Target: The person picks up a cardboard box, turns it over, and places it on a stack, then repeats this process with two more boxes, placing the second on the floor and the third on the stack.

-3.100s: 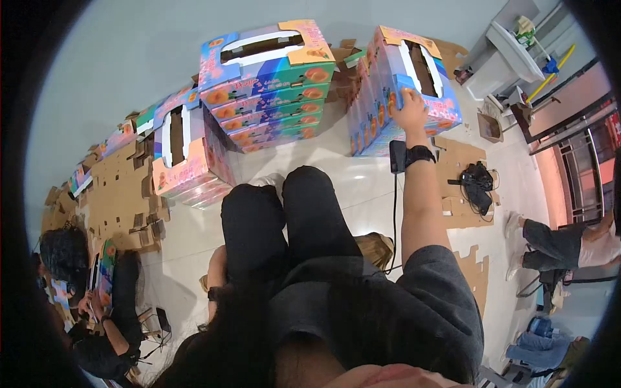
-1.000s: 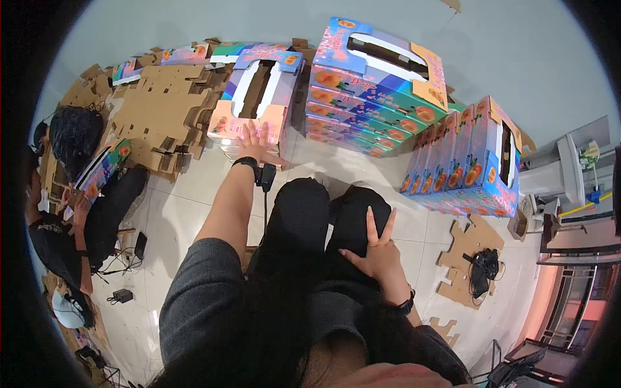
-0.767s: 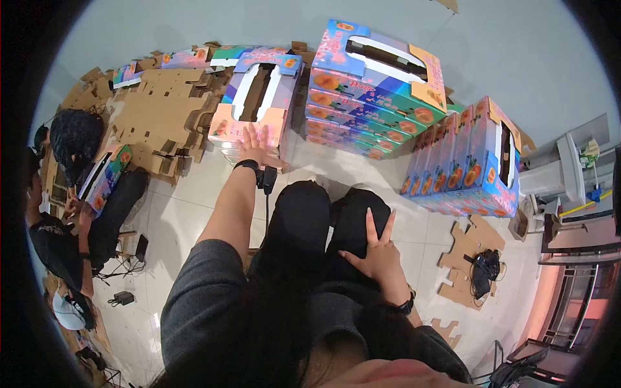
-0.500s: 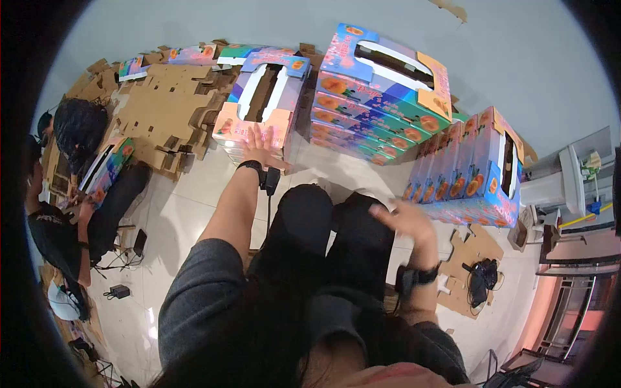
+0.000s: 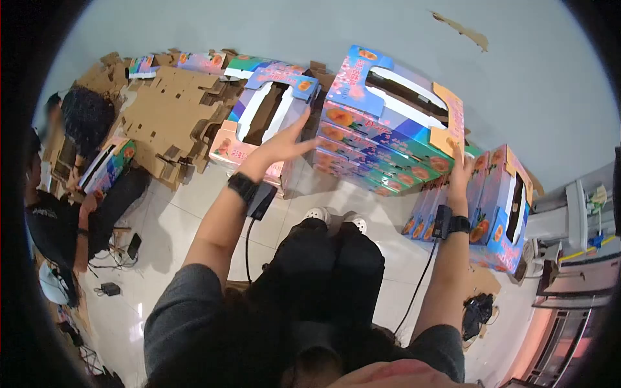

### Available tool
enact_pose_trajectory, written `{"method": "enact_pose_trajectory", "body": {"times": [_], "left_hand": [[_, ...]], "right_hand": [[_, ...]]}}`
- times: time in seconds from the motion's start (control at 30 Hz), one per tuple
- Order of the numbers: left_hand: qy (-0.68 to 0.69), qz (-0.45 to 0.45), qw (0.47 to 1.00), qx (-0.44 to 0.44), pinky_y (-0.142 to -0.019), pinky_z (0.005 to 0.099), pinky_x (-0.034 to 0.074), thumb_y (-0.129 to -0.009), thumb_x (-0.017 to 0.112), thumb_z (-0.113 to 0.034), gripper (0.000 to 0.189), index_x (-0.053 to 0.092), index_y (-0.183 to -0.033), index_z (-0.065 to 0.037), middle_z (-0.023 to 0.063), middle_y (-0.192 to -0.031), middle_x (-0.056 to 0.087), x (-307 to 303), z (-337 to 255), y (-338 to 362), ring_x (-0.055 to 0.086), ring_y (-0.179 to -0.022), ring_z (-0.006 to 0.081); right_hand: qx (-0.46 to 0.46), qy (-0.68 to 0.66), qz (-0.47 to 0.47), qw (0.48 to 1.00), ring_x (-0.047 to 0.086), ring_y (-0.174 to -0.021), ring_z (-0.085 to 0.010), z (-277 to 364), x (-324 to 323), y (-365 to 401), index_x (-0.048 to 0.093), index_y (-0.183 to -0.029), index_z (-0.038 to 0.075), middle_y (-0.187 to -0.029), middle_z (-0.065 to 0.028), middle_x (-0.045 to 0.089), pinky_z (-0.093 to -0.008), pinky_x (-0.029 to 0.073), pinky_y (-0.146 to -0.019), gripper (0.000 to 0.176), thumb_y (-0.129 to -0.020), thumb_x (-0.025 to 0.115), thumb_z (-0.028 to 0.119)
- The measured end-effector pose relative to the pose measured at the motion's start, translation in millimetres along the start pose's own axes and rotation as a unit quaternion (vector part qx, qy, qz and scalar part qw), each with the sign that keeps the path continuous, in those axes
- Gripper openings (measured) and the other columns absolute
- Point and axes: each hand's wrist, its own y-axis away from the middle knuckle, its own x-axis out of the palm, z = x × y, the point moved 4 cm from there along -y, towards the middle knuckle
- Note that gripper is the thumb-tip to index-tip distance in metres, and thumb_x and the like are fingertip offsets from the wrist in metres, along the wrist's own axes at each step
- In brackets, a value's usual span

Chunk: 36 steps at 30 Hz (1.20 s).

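Cardboard between my palms: the tall stack of printed boxes stands on the floor just past my knees, close to the wall.
Grip, left: my left hand is open with the fingers straight. It lies against the stack's left end, in the gap beside the pink pile.
Grip, right: my right hand is flat too. Its fingers reach up the stack's right end to the orange flap and close around nothing I can see.
Hold: the stack is pressed from both ends, not clasped. It sits square on the floor and I cannot tell that it is lifted.
Arms: both are stretched forward and spread wide, elbows nearly straight. Each wrist has a black band, with a cable hanging from the right one.
Done, as I judge it: many boxes are already folded, in the pink pile, the tall stack and the row of boxes on their sides at my right.
Left, as I judge it: flat cardboard sheets lie unfolded in a heap at the far left.
Nearby: a co-worker sits on the floor at my left with a box in hand.
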Motion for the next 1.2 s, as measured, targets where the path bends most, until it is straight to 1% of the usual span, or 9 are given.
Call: {"method": "enact_pose_trajectory", "body": {"times": [0.1, 0.27, 0.37, 0.47, 0.73, 0.8, 0.9, 1.03, 1.2], "left_hand": [[0.182, -0.139, 0.973, -0.010, -0.109, 0.0375, 0.028, -0.086, 0.066, -0.040, 0.091, 0.013, -0.148, 0.000, 0.0227, -0.144, 0.034, 15.5, -18.0, -37.9, 0.033, -0.135, 0.0285], [0.273, -0.273, 0.922, 0.022, -0.095, 0.0365, 0.045, -0.082, 0.070, -0.041, 0.087, 0.024, -0.145, -0.001, 0.0196, -0.130, 0.048, 57.6, 1.8, -67.6, 0.051, -0.119, 0.0252], [0.405, -0.199, 0.891, -0.043, -0.091, 0.0347, 0.046, -0.083, 0.070, -0.041, 0.081, 0.031, -0.141, 0.000, 0.0179, -0.128, 0.050, 48.6, -41.4, -40.2, 0.050, -0.118, 0.0241], [0.231, -0.263, 0.936, 0.027, -0.095, 0.0332, 0.042, -0.087, 0.066, -0.035, 0.071, 0.033, -0.140, -0.001, 0.0155, -0.126, 0.050, 32.4, -46.9, -18.9, 0.048, -0.119, 0.0217], [0.386, -0.305, 0.871, -0.010, -0.102, 0.0451, 0.033, -0.092, 0.037, -0.061, 0.063, 0.044, -0.131, -0.012, 0.0064, -0.132, 0.047, -19.5, -36.8, 90.5, 0.042, -0.124, 0.0234], [0.527, -0.291, 0.797, -0.049, -0.103, 0.0467, 0.033, -0.090, 0.034, -0.065, 0.069, 0.044, -0.133, -0.013, 0.0073, -0.137, 0.044, -37.9, -35.9, 125.1, 0.041, -0.126, 0.0250], [0.504, -0.337, 0.782, -0.146, -0.105, 0.0483, 0.031, -0.089, 0.033, -0.068, 0.076, 0.040, -0.139, -0.012, 0.0081, -0.139, 0.044, -57.9, -31.8, 170.8, 0.040, -0.128, 0.0276], [0.491, -0.268, 0.815, -0.152, -0.099, 0.0443, 0.042, -0.091, 0.035, -0.065, 0.073, 0.039, -0.141, -0.012, 0.0066, -0.129, 0.055, -66.1, 3.6, 214.8, 0.054, -0.116, 0.0233], [0.584, -0.334, 0.724, -0.150, -0.079, 0.0331, 0.053, -0.087, 0.064, -0.040, 0.049, 0.055, -0.122, -0.007, 0.0056, -0.106, 0.064, -58.0, 69.5, 277.9, 0.063, -0.091, 0.0177]], "right_hand": [[0.182, -0.207, -0.006, 0.961, 0.053, -0.114, -0.0225, 23.8, 22.8, 35.2, 0.047, -0.133, 0.006, -0.126, -0.0086, 0.053, -0.0319, 0.041, -0.094, 0.063, -0.087, 0.061, 0.047], [0.189, -0.296, 0.081, 0.933, 0.054, -0.114, -0.0205, -22.7, 21.7, 12.2, 0.046, -0.135, 0.011, -0.128, -0.0052, 0.053, -0.0345, 0.043, -0.093, 0.056, -0.091, 0.055, 0.044], [0.096, -0.290, 0.094, 0.947, 0.059, -0.105, -0.0216, 6.2, 16.3, 38.2, 0.044, -0.135, 0.008, -0.123, -0.0066, 0.056, -0.0344, 0.045, -0.090, 0.057, -0.091, 0.055, 0.043], [0.111, -0.325, 0.109, 0.933, 0.060, -0.105, -0.0203, 16.1, 5.1, 56.0, 0.045, -0.135, 0.012, -0.125, -0.0077, 0.056, -0.0356, 0.048, -0.091, 0.047, -0.095, 0.051, 0.036], [0.045, -0.324, 0.070, 0.942, 0.058, -0.105, -0.0220, 64.9, 18.2, 107.6, 0.045, -0.134, 0.005, -0.123, -0.0099, 0.056, -0.0383, 0.048, -0.090, 0.051, -0.091, 0.055, 0.031], [-0.037, -0.264, 0.105, 0.958, 0.056, -0.109, -0.0225, 83.3, 27.0, 122.0, 0.045, -0.133, 0.003, -0.123, -0.0103, 0.055, -0.0356, 0.048, -0.088, 0.051, -0.089, 0.060, 0.023], [0.042, -0.372, 0.121, 0.919, 0.055, -0.107, -0.0193, 123.3, 60.2, 154.0, 0.049, -0.130, 0.003, -0.121, -0.0080, 0.056, -0.0320, 0.045, -0.088, 0.049, -0.085, 0.066, 0.010], [0.023, -0.316, 0.148, 0.937, 0.058, -0.100, -0.0130, 136.9, 89.7, 182.2, 0.051, -0.130, 0.005, -0.115, -0.0062, 0.059, -0.0261, 0.046, -0.083, 0.051, -0.082, 0.069, 0.010], [0.048, -0.302, 0.216, 0.927, 0.059, -0.093, -0.0110, 122.9, 125.3, 202.1, 0.052, -0.126, 0.004, -0.111, -0.0039, 0.061, -0.0221, 0.046, -0.078, 0.049, -0.080, 0.070, 0.008]]}}
